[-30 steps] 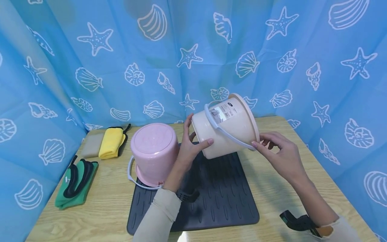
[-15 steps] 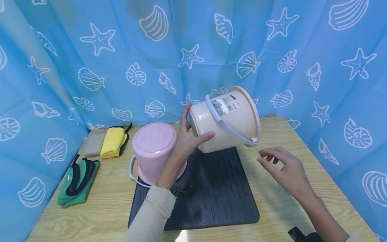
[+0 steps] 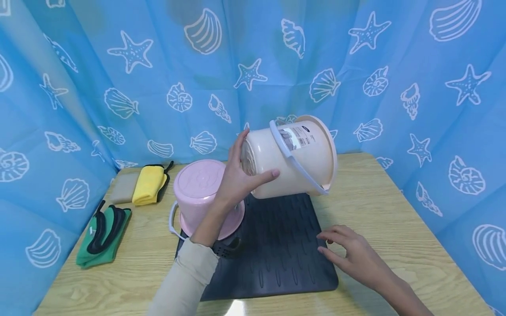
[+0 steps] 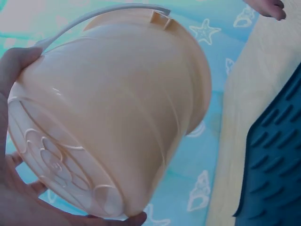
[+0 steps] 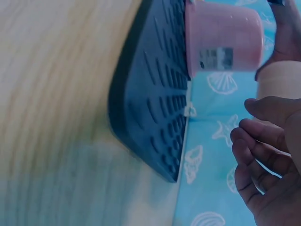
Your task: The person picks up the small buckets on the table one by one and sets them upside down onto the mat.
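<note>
My left hand [image 3: 235, 182] grips a cream plastic bucket [image 3: 269, 151] by its base end, thumb along the side and fingers spread round the bottom. The bucket is tipped on its side in the air, its rim toward the right and its grey-blue handle [image 3: 302, 169] hanging across it. In the left wrist view, embossed rings show on the bucket's base [image 4: 59, 160]. My right hand [image 3: 353, 256] holds nothing; its fingers are loosely bent near the right edge of the dark ridged mat [image 3: 276, 259]. Upside down on the mat's left part stands a pink bucket [image 3: 199, 180], partly behind my left forearm.
A folded yellow cloth [image 3: 148, 186] and a beige cloth [image 3: 124, 188] lie at the back left of the wooden table [image 3: 138, 272]. Nearer, a green cloth [image 3: 99, 252] with black trim lies by the left edge. A blue seashell curtain [image 3: 213, 79] encloses the back and sides.
My right hand has let go of the cream bucket's rim and handle and dropped toward the front, over the mat's right edge. The left hand keeps hold of the bucket, now slightly higher and more level.
</note>
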The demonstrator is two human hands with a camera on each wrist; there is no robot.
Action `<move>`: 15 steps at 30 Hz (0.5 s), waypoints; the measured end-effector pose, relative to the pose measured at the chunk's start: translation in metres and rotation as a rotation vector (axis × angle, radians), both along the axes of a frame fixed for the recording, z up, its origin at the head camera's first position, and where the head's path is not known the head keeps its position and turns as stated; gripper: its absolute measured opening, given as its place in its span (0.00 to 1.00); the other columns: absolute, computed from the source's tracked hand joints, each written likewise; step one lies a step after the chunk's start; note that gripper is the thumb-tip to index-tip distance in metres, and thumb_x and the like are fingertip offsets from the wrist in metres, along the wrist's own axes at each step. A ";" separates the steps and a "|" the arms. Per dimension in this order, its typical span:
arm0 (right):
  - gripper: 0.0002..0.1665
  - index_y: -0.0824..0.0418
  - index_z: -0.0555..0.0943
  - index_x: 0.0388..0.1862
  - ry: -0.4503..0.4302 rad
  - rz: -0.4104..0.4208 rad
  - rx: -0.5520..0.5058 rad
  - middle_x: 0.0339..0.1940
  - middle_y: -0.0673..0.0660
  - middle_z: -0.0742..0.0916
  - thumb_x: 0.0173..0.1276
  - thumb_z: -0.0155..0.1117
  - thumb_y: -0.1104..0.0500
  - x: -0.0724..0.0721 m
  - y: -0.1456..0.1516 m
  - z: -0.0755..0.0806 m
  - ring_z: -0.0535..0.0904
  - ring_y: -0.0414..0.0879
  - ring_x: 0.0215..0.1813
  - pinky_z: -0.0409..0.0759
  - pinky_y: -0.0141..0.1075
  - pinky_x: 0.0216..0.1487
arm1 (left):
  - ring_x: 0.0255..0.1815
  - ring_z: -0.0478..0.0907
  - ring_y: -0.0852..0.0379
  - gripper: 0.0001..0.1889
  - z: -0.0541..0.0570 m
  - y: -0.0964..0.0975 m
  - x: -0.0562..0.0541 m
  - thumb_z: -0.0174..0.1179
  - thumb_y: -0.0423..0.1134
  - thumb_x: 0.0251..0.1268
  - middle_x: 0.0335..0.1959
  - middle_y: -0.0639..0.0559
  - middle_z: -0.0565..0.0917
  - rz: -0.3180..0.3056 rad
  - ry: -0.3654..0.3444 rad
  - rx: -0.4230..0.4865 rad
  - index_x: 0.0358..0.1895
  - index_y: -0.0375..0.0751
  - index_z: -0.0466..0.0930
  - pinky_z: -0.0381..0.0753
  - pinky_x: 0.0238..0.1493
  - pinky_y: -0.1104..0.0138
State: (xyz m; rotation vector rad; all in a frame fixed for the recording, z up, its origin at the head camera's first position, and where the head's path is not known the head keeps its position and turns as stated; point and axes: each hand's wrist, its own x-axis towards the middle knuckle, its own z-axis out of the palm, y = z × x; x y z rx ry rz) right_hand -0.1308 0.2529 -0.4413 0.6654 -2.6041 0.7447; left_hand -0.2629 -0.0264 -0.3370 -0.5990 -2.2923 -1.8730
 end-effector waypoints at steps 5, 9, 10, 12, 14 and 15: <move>0.17 0.54 0.87 0.44 0.037 0.038 0.084 0.43 0.44 0.83 0.54 0.80 0.61 0.000 -0.007 -0.007 0.80 0.38 0.44 0.82 0.33 0.41 | 0.72 0.58 0.48 0.58 0.007 -0.004 0.004 0.77 0.56 0.45 0.77 0.58 0.52 0.014 0.014 -0.077 0.78 0.77 0.47 0.66 0.64 0.41; 0.17 0.56 0.87 0.45 -0.004 0.083 0.103 0.43 0.44 0.83 0.55 0.79 0.59 0.001 -0.010 -0.012 0.79 0.39 0.44 0.82 0.34 0.41 | 0.70 0.60 0.49 0.57 0.012 -0.007 0.005 0.77 0.56 0.44 0.77 0.60 0.52 0.009 0.016 -0.120 0.77 0.79 0.47 0.69 0.62 0.44; 0.17 0.56 0.87 0.45 -0.027 0.094 0.106 0.43 0.44 0.83 0.56 0.79 0.59 0.001 -0.010 -0.013 0.79 0.39 0.45 0.82 0.35 0.42 | 0.70 0.61 0.50 0.57 0.013 -0.008 0.005 0.77 0.56 0.44 0.77 0.60 0.53 0.007 0.018 -0.131 0.77 0.79 0.47 0.69 0.61 0.44; 0.16 0.56 0.87 0.46 -0.080 0.115 0.119 0.44 0.43 0.83 0.59 0.77 0.58 0.002 -0.010 -0.016 0.78 0.40 0.46 0.82 0.37 0.44 | 0.69 0.61 0.51 0.57 0.015 -0.008 0.005 0.78 0.57 0.44 0.77 0.61 0.53 0.000 0.027 -0.150 0.77 0.78 0.48 0.70 0.61 0.46; 0.15 0.55 0.87 0.46 -0.114 0.132 0.128 0.45 0.43 0.82 0.60 0.77 0.57 0.003 -0.010 -0.020 0.78 0.39 0.46 0.81 0.38 0.45 | 0.68 0.62 0.51 0.57 0.017 -0.008 0.005 0.78 0.57 0.43 0.77 0.62 0.53 -0.004 0.035 -0.173 0.77 0.76 0.49 0.71 0.60 0.47; 0.15 0.55 0.87 0.46 -0.119 0.142 0.133 0.45 0.42 0.82 0.60 0.77 0.57 0.003 -0.010 -0.021 0.78 0.40 0.46 0.81 0.39 0.45 | 0.68 0.62 0.52 0.57 0.018 -0.008 0.005 0.78 0.58 0.43 0.77 0.62 0.53 -0.005 0.039 -0.185 0.77 0.75 0.49 0.72 0.59 0.47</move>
